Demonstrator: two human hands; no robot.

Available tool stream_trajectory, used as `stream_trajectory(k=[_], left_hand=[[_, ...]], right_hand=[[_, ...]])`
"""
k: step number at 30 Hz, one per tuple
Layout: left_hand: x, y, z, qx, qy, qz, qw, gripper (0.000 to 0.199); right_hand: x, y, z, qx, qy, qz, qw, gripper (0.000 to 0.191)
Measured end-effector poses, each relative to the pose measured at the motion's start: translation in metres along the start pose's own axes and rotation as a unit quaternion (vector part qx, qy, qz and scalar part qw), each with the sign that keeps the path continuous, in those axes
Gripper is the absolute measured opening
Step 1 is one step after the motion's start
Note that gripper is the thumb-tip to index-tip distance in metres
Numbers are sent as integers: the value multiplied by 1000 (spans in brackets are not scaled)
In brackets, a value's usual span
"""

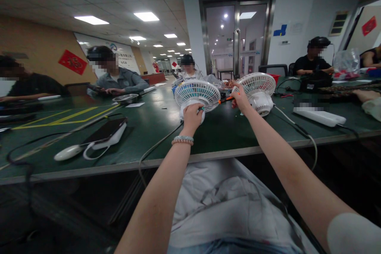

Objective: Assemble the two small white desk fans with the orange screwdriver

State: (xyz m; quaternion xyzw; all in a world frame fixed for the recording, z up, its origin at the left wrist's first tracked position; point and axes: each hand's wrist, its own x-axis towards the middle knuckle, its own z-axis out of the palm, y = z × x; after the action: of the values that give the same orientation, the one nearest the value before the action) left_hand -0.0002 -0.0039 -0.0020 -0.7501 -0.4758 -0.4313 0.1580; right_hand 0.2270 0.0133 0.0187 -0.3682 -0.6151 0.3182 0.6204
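Observation:
Two white desk fans stand side by side on the green table. My left hand is closed on the rear housing of the left fan, below its round grille. A small teal bit shows by its fingertips; I cannot tell what it belongs to. Between the fans, my right hand grips an orange and black screwdriver, which points left toward the left fan's grille. I cannot tell whether its tip touches the fan. Just beyond my right wrist is the right fan, with its cable trailing to the table's front edge.
On the left of the table lie a phone on a white stand and cables. A white power strip lies at right, near a black bag. Clear plastic bags and a red bin stand behind the fans. Several people sit around.

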Motion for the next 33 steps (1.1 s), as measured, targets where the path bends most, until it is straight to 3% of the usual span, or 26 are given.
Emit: stream_trajectory(k=[4,6,11,14,20,26,33], left_hand=[[0,1,-1,0,-3,0,1000,24],[0,2,-1,-2,-2,0,1000,24],[0,4,-2,0,-8,-7,1000,25],[0,4,-2,1,-8,-12,1000,25],[0,4,-1,-4,-2,-3,1000,25],[0,7,-2,4,-10,-7,1000,25],[0,6,-1,2,-9,-7,1000,25]], right_hand=[[1,0,0,14,20,43,999,49],[1,-1,1,2,24,42,999,44],[0,-4,-1,47,8,29,998,53],[1,-3,-3,56,-7,32,998,44],[2,-2,-2,44,-11,2,999,29],[2,0,-2,13,2,-28,1000,46],[4,2,-1,0,23,-56,998,37]])
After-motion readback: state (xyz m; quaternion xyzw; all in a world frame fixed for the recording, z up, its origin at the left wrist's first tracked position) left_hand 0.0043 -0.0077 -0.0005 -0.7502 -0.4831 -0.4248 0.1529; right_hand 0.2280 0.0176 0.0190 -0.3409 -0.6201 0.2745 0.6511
